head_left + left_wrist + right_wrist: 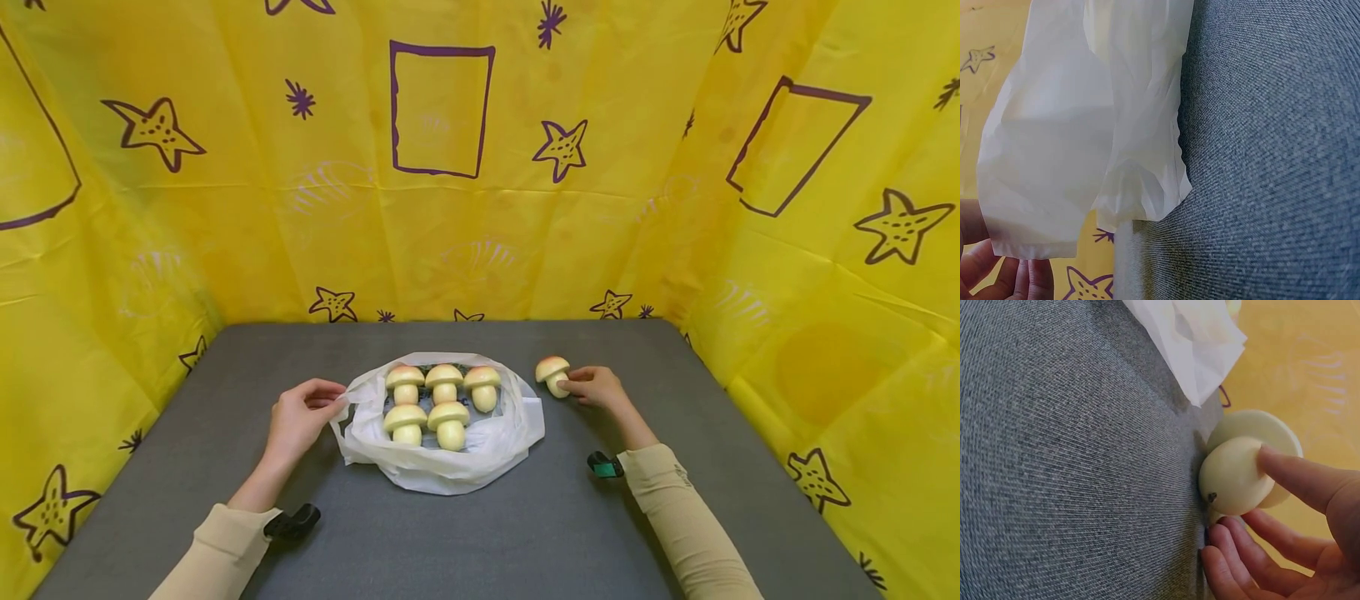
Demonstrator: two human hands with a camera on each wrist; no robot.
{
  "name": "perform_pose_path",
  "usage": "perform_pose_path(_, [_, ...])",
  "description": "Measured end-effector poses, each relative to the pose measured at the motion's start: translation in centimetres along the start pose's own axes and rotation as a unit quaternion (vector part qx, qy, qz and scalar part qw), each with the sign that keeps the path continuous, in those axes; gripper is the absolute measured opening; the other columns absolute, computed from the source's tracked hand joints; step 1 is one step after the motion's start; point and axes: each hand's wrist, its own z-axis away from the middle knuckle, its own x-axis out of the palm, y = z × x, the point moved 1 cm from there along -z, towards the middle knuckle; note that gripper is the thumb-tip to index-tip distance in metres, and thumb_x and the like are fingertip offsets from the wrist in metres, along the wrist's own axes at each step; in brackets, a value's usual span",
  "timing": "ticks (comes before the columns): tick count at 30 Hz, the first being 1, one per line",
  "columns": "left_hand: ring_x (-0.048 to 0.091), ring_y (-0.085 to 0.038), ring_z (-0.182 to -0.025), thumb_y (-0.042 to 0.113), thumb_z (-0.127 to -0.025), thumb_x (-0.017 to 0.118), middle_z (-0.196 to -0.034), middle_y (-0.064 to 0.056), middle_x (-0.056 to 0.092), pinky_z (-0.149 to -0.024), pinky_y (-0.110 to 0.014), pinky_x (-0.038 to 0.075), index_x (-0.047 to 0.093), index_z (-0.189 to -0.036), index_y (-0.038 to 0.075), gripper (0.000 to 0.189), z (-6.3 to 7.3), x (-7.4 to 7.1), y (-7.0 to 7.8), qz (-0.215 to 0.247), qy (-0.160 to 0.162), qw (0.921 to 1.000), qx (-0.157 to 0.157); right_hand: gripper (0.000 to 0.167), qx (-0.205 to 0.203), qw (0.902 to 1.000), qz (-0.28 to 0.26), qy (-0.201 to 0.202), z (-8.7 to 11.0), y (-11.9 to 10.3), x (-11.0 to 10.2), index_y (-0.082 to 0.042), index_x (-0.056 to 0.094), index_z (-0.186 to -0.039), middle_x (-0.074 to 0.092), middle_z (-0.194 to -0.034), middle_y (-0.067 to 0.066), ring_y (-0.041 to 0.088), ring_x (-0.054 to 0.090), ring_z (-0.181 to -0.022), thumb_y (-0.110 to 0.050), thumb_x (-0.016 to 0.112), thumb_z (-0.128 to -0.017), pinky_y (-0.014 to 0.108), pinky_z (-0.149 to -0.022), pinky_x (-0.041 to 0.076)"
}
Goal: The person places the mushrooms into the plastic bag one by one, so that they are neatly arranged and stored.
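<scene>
A white plastic bag [442, 477] lies spread open on the table, its rim folded around several toy mushrooms [445, 377] with pale stems and yellowish, reddish-tinged caps. They sit in two rows inside. My left hand [303, 417] pinches the bag's left handle; in the left wrist view the handle [1047, 156] runs from between thumb and fingers. To the right of the bag, my right hand [597, 388] holds a single mushroom [552, 367] by its stem. The right wrist view shows the thumb on the stem's rounded end [1235, 475], the fingers below, near the table surface.
The grey cloth-covered table [480, 542] extends around the bag on all sides. Yellow fabric [337, 233] with purple stars and frames encloses the back and sides. Each wrist carries a dark band, the left one [294, 523] close to the table.
</scene>
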Motion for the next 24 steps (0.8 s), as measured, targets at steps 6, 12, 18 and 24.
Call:
perform_pose_path(6, [0.062,-0.018,-0.082,0.018,-0.084,0.071,-0.094,-0.01,0.069,-0.065,-0.015,0.048,0.07,-0.101,0.008,0.019,-0.1,0.1,-0.1,-0.004,-0.001,1.0,-0.001,0.051,-0.001,1.0,0.002,-0.009,-0.1,0.1,0.2,0.006,0.06,-0.119,0.061,-0.122,0.025,0.02,0.067,-0.086,-0.026,0.073,-0.083,0.03,-0.073,0.056])
perform_pose_path(12, [0.061,-0.019,-0.082,0.017,-0.085,0.071,-0.094,-0.01,0.069,-0.065,-0.015,0.048,0.069,-0.101,0.008,0.019,-0.1,0.2,-0.1,-0.005,-0.001,1.0,0.001,0.053,-0.001,0.9999,0.01,-0.01,-0.2,0.1,0.5,0.006,0.059,-0.121,0.06,-0.123,0.025,0.02,0.066,-0.09,-0.029,0.073,-0.082,0.03,-0.074,0.056])
perform_pose_path(18, [0.061,-0.018,-0.082,0.018,-0.085,0.071,-0.095,-0.011,0.069,-0.065,-0.014,0.048,0.069,-0.101,0.008,0.019,0.0,0.0,0.0,-0.006,-0.004,1.0,-0.003,0.056,-0.005,0.9999,0.013,-0.008,-0.4,0.2,0.9,0.006,0.057,-0.123,0.061,-0.123,0.024,0.024,0.065,-0.098,-0.029,0.074,-0.082,0.031,-0.075,0.056])
perform_pose_path(24, [0.061,-0.017,-0.081,0.02,-0.085,0.072,-0.094,-0.011,0.069,-0.065,-0.014,0.047,0.07,-0.101,0.008,0.02,0.0,-0.1,0.1,-0.002,-0.006,1.0,-0.005,0.057,-0.007,0.9998,0.017,-0.004,-0.5,0.2,1.1,0.006,0.058,-0.123,0.062,-0.121,0.024,0.025,0.066,-0.096,-0.03,0.074,-0.082,0.031,-0.074,0.056])
